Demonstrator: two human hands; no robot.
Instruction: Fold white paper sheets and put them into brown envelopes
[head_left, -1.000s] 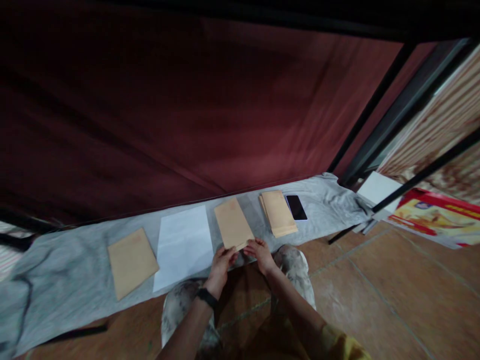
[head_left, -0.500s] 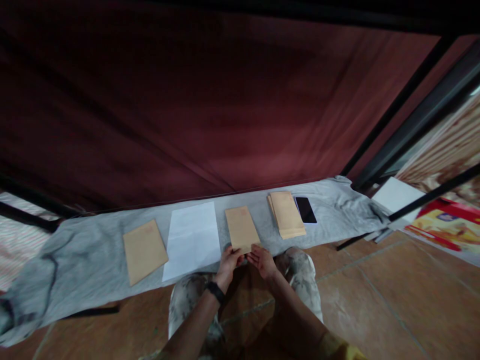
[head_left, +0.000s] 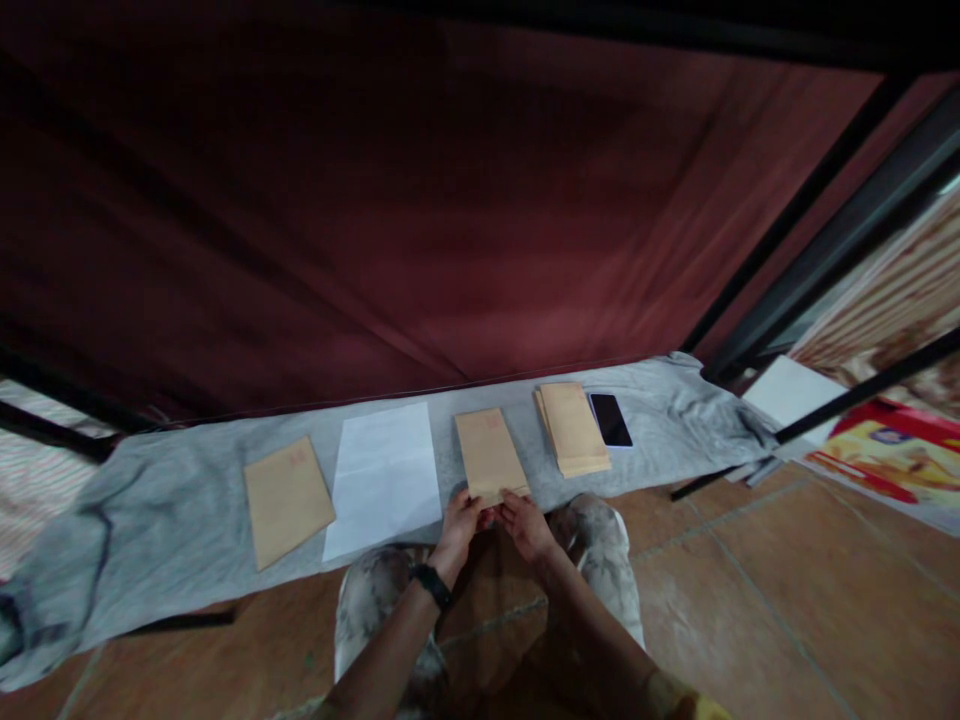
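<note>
A brown envelope [head_left: 489, 453] lies on the grey cloth [head_left: 150, 520] in front of my knees. My left hand [head_left: 459, 522] pinches its near edge from the left, fingers closed on it. My right hand [head_left: 525, 522] grips the same near edge from the right. A black band sits on my left wrist. Left of the envelope lies a white sheet of paper [head_left: 384, 475], and further left another brown envelope [head_left: 286, 498]. To the right rests a stack of brown envelopes [head_left: 574, 427] beside a black phone [head_left: 610, 419].
A dark red curtain [head_left: 375, 220] hangs behind the cloth. Black metal bars [head_left: 832, 410] slant at the right, with a white sheet [head_left: 791, 390] and a red and yellow printed sheet [head_left: 892, 450] on the tiled floor [head_left: 787, 620]. My knees [head_left: 600, 540] touch the cloth's edge.
The view shifted left between the first frame and now, so everything sits further right. Both hands stay at the envelope's near edge; it has turned slightly.
</note>
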